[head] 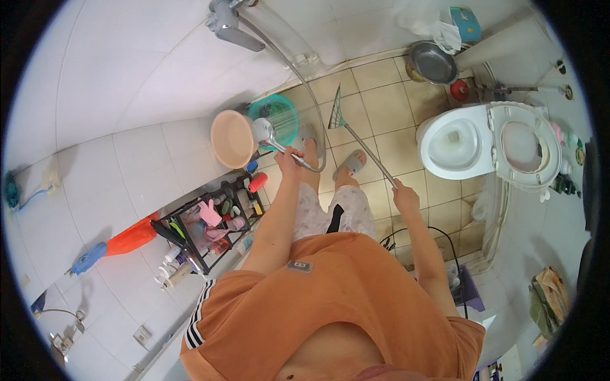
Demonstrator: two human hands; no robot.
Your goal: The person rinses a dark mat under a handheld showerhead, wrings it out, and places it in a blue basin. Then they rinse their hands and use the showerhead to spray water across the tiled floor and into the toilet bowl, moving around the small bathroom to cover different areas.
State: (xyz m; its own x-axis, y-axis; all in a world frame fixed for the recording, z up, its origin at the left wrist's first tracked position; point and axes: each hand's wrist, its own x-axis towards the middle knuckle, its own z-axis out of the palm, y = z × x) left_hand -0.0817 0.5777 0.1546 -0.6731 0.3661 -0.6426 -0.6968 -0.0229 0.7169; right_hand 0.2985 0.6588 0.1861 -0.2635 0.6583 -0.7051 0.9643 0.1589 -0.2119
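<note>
My left hand [289, 162] is closed around the handle of a chrome shower head [263, 130]. Water sprays from it over a teal plastic basin [289, 105], and its metal hose [320, 114] loops up to a wall mixer tap [233, 29]. A peach plastic bucket [232, 139] sits beside the basin. In my right hand [406, 199] is the metal pole [371, 155] of a mop-like tool, whose triangular green frame head [337, 114] is over the floor tiles.
To the right stands a white toilet [452, 143] with its lid and seat raised. A metal basin [433, 62] and a red plunger cup [459, 90] are near the wall. A black rack [209, 266] holding bottles and gloves stands at left. A black cable [450, 240] hangs at right.
</note>
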